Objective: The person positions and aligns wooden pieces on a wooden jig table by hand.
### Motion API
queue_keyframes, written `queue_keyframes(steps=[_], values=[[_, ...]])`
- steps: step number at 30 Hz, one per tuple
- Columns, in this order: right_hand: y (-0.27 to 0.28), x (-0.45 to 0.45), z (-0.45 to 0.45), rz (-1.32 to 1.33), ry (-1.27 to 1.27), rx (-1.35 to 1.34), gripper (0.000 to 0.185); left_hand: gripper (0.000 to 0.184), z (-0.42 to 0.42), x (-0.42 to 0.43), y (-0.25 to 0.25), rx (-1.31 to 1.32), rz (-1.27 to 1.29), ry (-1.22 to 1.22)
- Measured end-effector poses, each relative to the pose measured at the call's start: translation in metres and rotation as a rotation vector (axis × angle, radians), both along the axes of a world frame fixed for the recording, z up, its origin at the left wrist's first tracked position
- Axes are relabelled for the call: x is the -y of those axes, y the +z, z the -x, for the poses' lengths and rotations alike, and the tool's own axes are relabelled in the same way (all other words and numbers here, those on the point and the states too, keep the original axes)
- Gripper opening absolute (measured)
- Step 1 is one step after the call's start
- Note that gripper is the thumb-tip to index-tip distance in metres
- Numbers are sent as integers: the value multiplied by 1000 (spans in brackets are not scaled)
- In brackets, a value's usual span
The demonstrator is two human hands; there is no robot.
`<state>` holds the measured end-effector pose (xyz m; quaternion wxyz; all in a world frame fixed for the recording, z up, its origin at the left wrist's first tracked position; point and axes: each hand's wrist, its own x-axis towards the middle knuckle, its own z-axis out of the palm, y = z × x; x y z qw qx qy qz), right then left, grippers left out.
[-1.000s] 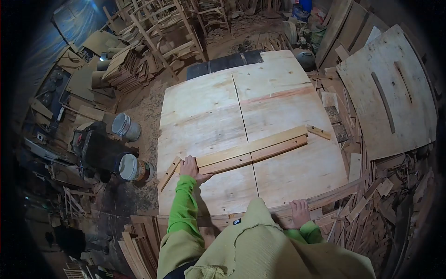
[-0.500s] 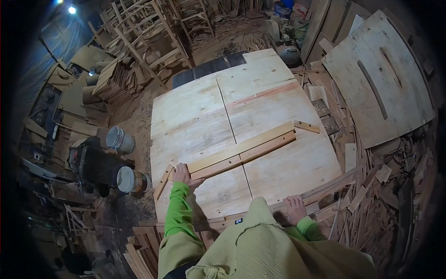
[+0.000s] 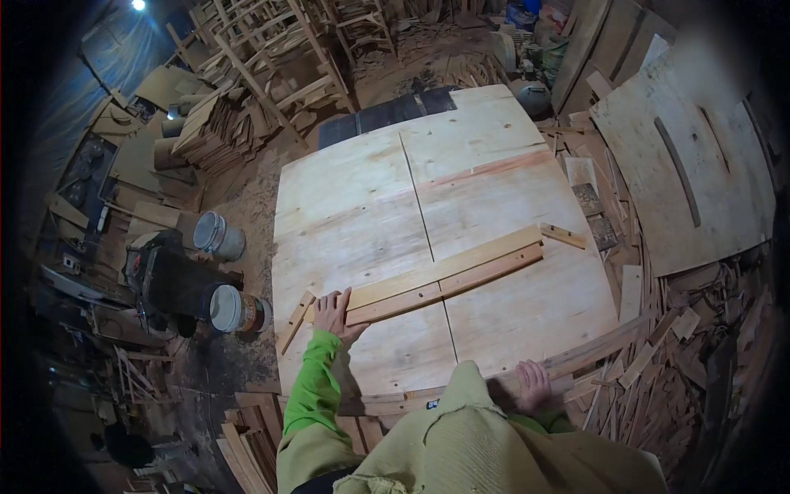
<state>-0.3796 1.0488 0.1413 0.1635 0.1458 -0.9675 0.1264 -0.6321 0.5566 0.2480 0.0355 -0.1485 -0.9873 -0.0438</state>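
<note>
Two long wooden strips [image 3: 444, 276] lie side by side at a slant across a pale plywood panel [image 3: 346, 206]. My left hand [image 3: 332, 315] grips their left end, fingers on top and thumb along the near side. Just left of it a short drilled wooden piece [image 3: 296, 323] lies at an angle. Another short piece [image 3: 563, 236] touches or nearly touches the far right end. My right hand [image 3: 533, 385] rests at the panel's near edge, its fingers stretched out and slightly apart, with nothing visible in them.
Two buckets [image 3: 220, 236] [image 3: 239, 309] stand left of the panel beside a dark machine [image 3: 169, 280]. Stacked boards [image 3: 216, 136] and wooden frames [image 3: 288, 58] are beyond. A slotted board [image 3: 671, 165] leans at right, above scrap wood [image 3: 650, 362].
The view has shifted slightly. The fingers of my right hand have straightened and spread at the near edge. My left hand stays at the strips' left end, its fingers a little more raised.
</note>
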Motion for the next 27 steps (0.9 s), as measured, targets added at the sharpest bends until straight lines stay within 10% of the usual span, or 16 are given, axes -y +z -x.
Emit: queue_keyframes(steps=[12,21,27], values=[[-19,-13,20,-23,-3,63,47,101,36,23,-13,-34,-1,-55],[20,-9,157,103,120,196,115,105,154,29,-18,-35,66,-24],[38,5,266,53,106,162,116,109,263,35,-17,-56,101,-23]])
